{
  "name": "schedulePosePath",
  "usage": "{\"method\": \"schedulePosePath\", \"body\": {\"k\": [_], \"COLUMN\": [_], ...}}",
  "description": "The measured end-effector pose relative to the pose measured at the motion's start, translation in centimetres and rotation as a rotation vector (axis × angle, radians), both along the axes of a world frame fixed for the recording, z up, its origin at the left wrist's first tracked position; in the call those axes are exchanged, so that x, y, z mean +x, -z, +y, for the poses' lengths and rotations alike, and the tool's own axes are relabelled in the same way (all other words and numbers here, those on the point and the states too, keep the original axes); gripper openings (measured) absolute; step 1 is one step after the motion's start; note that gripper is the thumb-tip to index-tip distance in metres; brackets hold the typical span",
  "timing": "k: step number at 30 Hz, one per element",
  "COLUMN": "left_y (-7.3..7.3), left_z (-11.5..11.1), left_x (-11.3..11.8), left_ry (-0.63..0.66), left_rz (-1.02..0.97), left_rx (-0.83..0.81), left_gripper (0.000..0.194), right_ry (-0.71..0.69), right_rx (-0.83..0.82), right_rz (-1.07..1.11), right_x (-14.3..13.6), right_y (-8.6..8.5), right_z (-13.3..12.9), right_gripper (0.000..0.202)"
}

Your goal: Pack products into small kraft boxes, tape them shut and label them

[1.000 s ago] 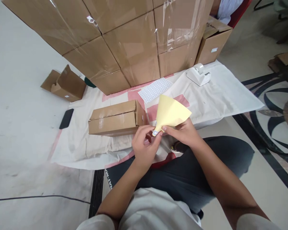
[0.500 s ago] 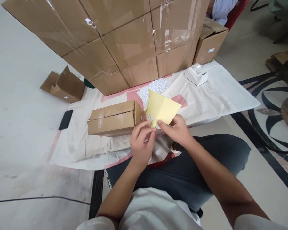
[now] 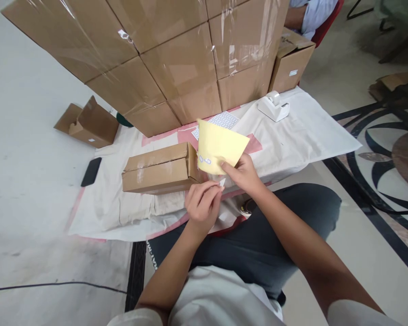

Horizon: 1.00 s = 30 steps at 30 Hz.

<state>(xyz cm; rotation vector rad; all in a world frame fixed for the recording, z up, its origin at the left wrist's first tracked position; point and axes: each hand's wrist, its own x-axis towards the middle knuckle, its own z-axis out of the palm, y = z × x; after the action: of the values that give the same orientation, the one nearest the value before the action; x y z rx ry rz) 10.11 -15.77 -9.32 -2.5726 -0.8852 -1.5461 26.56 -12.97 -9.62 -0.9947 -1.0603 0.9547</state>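
A yellow sheet (image 3: 221,146) with a few small white labels near its lower left corner is held up over the cloth's front edge. My right hand (image 3: 244,174) pinches its lower right part, thumb on top. Just below the sheet, my left hand (image 3: 204,203) has its thumb and forefinger pressed together on a small white sticker (image 3: 222,182), apart from the sheet. Left of the hands lies a closed brown carton (image 3: 156,170). Behind the yellow sheet, a sheet of white labels (image 3: 224,120) rests on the cloth, partly covered.
Stacked, film-wrapped cartons (image 3: 180,59) stand at the back. A white tape dispenser (image 3: 274,107) is on the cloth (image 3: 302,131) at right. A black phone-like object (image 3: 91,172) and an open carton (image 3: 95,124) are at left. Another person's arm shows at top right.
My left hand has come away from the yellow sheet, now with the small sticker at its fingertips. The yellow sheet has shifted left and tilted in my right hand.
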Motion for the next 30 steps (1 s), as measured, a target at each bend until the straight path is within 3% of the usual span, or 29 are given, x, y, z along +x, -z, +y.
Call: {"method": "schedulePosePath", "body": {"k": [5,9,11,13,15,17,18,21,24,27,30], "left_y": [0.0,0.1,0.1,0.0,0.2,0.7,1.1,2.3,2.6,1.6,0.2], "left_z": [-0.4,-0.4,-0.5,-0.5,-0.6,-0.6,-0.5,-0.4,0.0,0.7,2.1], "left_x": [0.3,0.4,0.5,0.4,0.2,-0.2,-0.4,-0.9,-1.4,-2.5,-4.5], "left_ry": [0.056,0.08,0.04,-0.028,-0.089,-0.118,-0.126,-0.131,-0.134,-0.14,-0.251], "left_rz": [-0.055,-0.12,-0.216,-0.332,-0.398,-0.367,-0.334,-0.238,-0.17,-0.124,-0.055], "left_rx": [-0.046,-0.095,-0.195,-0.289,-0.325,-0.318,-0.31,-0.278,-0.279,-0.093,0.162], "left_gripper": [0.02,0.02,0.018,0.021,0.027,0.028,0.027,0.027,0.034,0.037,0.038], "right_ry": [0.12,0.173,0.218,0.142,-0.094,-0.278,-0.298,-0.244,-0.228,-0.178,-0.168], "right_rx": [0.033,-0.33,-0.381,-0.207,0.014,0.152,0.19,0.238,0.232,0.219,0.184], "right_rz": [0.038,-0.092,-0.24,-0.366,-0.441,-0.477,-0.496,-0.595,-0.72,-0.841,-1.0], "right_x": [1.1,2.3,2.7,2.9,2.8,2.5,2.2,1.5,1.1,1.2,1.2], "right_y": [0.7,1.4,1.2,0.4,-0.6,-1.3,-1.5,-1.3,-0.7,-0.2,0.4], "right_z": [4.2,6.1,5.2,3.2,0.7,-1.5,-2.3,-3.1,-2.2,-0.4,1.5], "right_gripper": [0.042,0.031,0.027,0.022,0.019,0.015,0.012,0.004,0.008,0.013,0.018]}}
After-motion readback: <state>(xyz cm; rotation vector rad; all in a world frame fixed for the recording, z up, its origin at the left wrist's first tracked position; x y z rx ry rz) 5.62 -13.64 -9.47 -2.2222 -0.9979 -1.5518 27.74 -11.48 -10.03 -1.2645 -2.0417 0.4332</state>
